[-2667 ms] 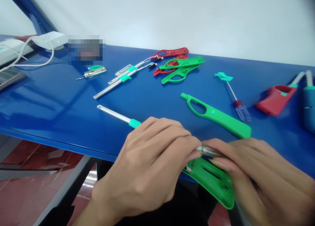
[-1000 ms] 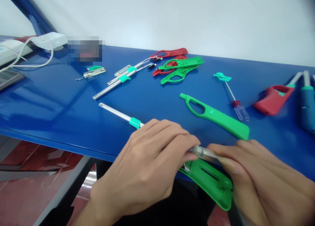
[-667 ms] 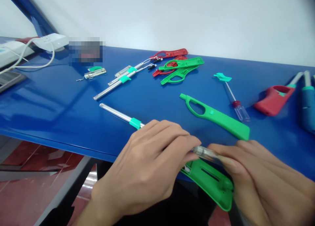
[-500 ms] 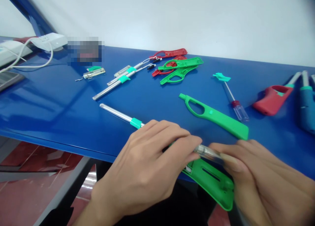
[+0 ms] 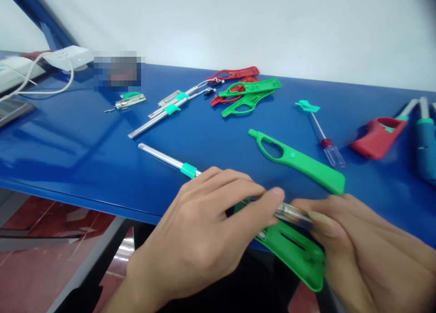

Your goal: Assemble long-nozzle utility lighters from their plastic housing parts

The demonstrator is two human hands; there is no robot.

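My left hand (image 5: 200,226) is closed around the green lighter casing half (image 5: 296,251), its inner side facing up. From that hand a metal lighter tube (image 5: 160,155) with a teal collar (image 5: 188,170) points out to the left. My right hand (image 5: 364,240) pinches the far end of a clear fuel tank (image 5: 292,214) between thumb and fingers. The tank sits above the casing half, and its other end reaches under my left thumb. My left palm hides the middle of the casing. Just beyond my hands lies another green casing half (image 5: 306,165), outer side up.
A screwdriver (image 5: 329,151), a red lighter (image 5: 379,136) and a blue lighter (image 5: 425,145) lie right on the blue table (image 5: 85,167). Further back are green casing halves (image 5: 252,92), red ones (image 5: 250,72), tubes (image 5: 156,117) and a loose tank (image 5: 131,101). A power strip (image 5: 70,56) stands far left.
My left thumb has lifted slightly and shifted right along the tank. The fuel tank and my right fingers have moved a little; the things on the table stay put.
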